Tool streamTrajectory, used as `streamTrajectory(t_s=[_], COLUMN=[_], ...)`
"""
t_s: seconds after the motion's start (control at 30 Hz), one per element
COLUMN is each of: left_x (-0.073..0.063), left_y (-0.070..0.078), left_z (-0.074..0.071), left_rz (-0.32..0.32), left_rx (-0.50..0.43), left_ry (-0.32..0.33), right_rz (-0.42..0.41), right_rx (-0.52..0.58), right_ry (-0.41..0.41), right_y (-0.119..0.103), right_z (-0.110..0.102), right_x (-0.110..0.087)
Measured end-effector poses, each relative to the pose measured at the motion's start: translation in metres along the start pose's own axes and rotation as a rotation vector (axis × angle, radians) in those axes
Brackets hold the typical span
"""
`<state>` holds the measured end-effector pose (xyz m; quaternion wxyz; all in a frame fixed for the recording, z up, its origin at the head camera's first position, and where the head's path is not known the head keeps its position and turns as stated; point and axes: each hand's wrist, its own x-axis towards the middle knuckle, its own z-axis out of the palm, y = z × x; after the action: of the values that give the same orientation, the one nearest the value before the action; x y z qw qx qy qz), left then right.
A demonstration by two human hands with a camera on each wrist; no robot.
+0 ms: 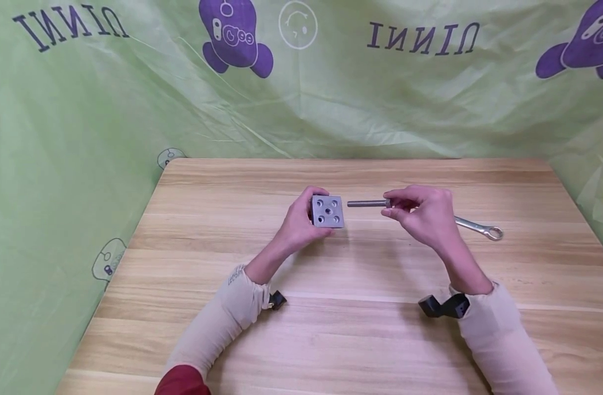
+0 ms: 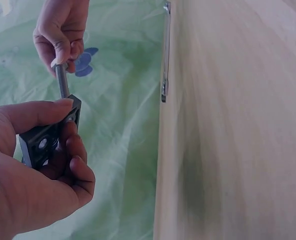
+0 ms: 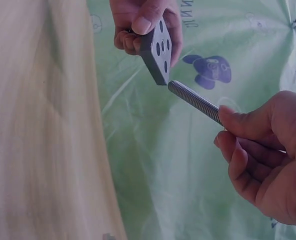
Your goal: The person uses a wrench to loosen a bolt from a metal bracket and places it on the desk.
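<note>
A square grey metal block [image 1: 327,212] with several round holes in its face is gripped by the left hand [image 1: 300,220], thumb and fingers at opposite edges. The right hand [image 1: 426,214] pinches a long threaded bolt [image 1: 367,203] at its head end. In the head view the bolt lies level, its free tip pointing left at the block with a small gap between. The right wrist view shows the bolt's threads [image 3: 195,101] clearly, the tip close to the block's edge [image 3: 157,55]; whether they touch there I cannot tell.
A combination wrench [image 1: 480,227] lies on the wooden table [image 1: 360,329] to the right, partly hidden behind the right hand. Green printed cloth [image 1: 301,109] hangs behind the table and at its sides. Each sleeve carries a black wrist mount [image 1: 444,306].
</note>
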<state>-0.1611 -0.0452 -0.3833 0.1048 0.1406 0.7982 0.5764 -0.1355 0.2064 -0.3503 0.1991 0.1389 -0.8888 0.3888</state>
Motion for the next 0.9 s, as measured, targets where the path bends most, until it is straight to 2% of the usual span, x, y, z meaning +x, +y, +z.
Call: streamTrajectory(t_s=[0.33, 0.6, 0.9], left_x=[0.012, 0.023, 0.038], left_y=[-0.014, -0.028, -0.04], left_z=[-0.009, -0.021, -0.035], left_rz=[-0.077, -0.164, -0.262], left_rx=[0.008, 0.03, 0.061], left_ry=[0.016, 0.016, -0.036], right_rz=[0.142, 0.205, 0.269], right_rx=[0.015, 0.0, 0.009], right_ry=[-0.091, -0.165, -0.23], right_y=[0.017, 0.029, 0.041], right_z=[0.021, 0.039, 0.059], right_x=[0.004, 0.005, 0.01])
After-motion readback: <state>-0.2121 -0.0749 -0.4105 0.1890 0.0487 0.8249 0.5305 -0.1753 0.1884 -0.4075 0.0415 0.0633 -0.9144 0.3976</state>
